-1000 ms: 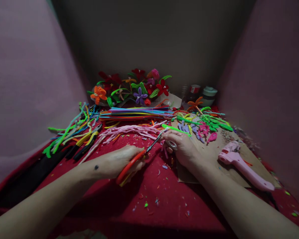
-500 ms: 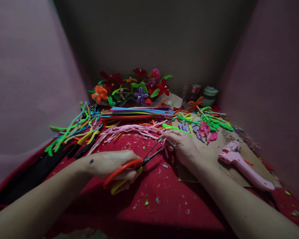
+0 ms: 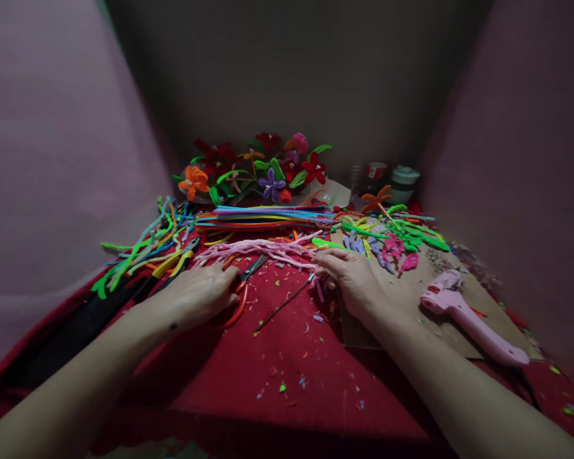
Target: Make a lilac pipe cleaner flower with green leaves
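Left hand (image 3: 205, 294), fingers half-curled, is holding scissors (image 3: 244, 278), best laid flat; right hand (image 3: 347, 275) is pinching near-closed, hold unclear, by dark wire (image 3: 283, 306).

Could pass over the near worktop (image 3: 316, 398) between the forearms (image 3: 110, 363), above scattered scraps (image 3: 282, 387); met farther in the scissors (image 3: 254, 268) at the left grip (image 3: 201, 292), a thin dark stem (image 3: 285, 306) at the right grip (image 3: 351, 277), pink strands (image 3: 263, 248) behind

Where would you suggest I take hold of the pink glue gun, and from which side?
I'd grip the pink glue gun by its handle, probably from the near right: that long, slim part slants that way across the cardboard, while the bulkier head lies farther in.
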Demonstrator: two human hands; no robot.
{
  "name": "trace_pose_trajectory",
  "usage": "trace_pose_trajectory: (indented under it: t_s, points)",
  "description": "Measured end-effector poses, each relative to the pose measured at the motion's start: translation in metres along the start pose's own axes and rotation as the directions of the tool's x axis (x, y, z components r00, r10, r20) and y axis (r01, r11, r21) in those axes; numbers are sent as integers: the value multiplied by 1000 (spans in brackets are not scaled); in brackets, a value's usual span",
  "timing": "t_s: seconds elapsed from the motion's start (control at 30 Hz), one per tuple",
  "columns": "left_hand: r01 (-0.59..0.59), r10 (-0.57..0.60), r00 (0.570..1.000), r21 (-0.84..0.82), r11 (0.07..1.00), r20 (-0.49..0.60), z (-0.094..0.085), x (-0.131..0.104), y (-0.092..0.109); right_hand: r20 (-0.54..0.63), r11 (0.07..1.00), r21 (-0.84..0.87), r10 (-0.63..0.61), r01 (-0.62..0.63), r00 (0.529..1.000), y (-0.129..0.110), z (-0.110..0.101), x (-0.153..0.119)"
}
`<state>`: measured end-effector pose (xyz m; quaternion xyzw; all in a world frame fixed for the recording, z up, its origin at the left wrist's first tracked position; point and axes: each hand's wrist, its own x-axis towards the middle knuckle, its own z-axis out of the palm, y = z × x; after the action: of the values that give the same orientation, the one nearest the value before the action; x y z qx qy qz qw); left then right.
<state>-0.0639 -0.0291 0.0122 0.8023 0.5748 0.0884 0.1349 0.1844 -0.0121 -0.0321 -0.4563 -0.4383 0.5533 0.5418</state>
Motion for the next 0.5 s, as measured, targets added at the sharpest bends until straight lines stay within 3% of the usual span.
trace_pose_trajectory:
  t_s: [0.07, 0.13, 0.23, 0.3, 0.37, 0.5]
  points:
    - [-22, 30, 998, 156, 987, -49, 0, 2, 12, -21, 991, -62, -120, 119, 993, -6, 0, -3]
    - [-152, 157, 985, 81, 985, -70, -2, 6, 29, 6, 982, -41, -186, 186, 983, -12, 1, -7]
    - [-218, 199, 975, -246, 944, -100, -2, 15, 54, 137, 987, 151, -74, 53, 988, -17, 3, -10]
    - [-257, 194, 964, -461, 850, -179, 3, 23, 66, 215, 967, 248, -3, -52, 977, -17, 4, -10]
    - [-307, 191, 949, -599, 740, -251, 10, 28, 72, 273, 949, 299, 13, -97, 962, -16, 4, -9]
    - [-239, 116, 970, -754, 611, -213, 19, 32, 78, 385, 932, 344, -26, -118, 923, -12, 2, -8]
